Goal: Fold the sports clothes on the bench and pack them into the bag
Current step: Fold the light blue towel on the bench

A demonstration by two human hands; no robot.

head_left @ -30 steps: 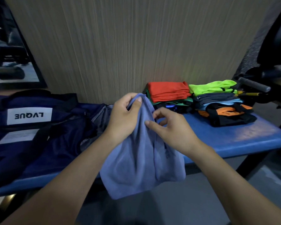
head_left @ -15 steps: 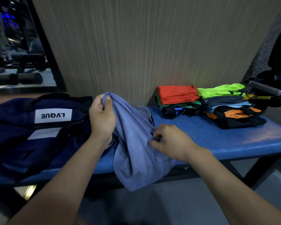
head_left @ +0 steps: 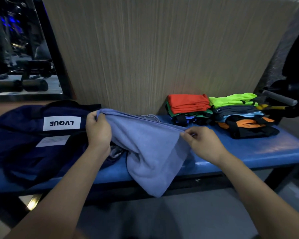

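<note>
Hands drew apart as I watched, soft periwinkle-blue fleece garment (head_left: 150, 152) stretched wider, left hand (head_left: 97, 130) gripped one corner, right hand (head_left: 203, 141) pinched the other, above padded blue bench (head_left: 266, 149)

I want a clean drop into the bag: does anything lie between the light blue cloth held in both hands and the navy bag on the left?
Nothing visible does. The light blue fleece cloth hangs between the left hand and right hand, right beside the navy duffel bag on the blue bench.

Figure: my left hand (head_left: 98, 131) and right hand (head_left: 203, 144), both bare, ungloved; I see bare forearms to the frame's lower edge, without sleeves, rings or watch.
</note>
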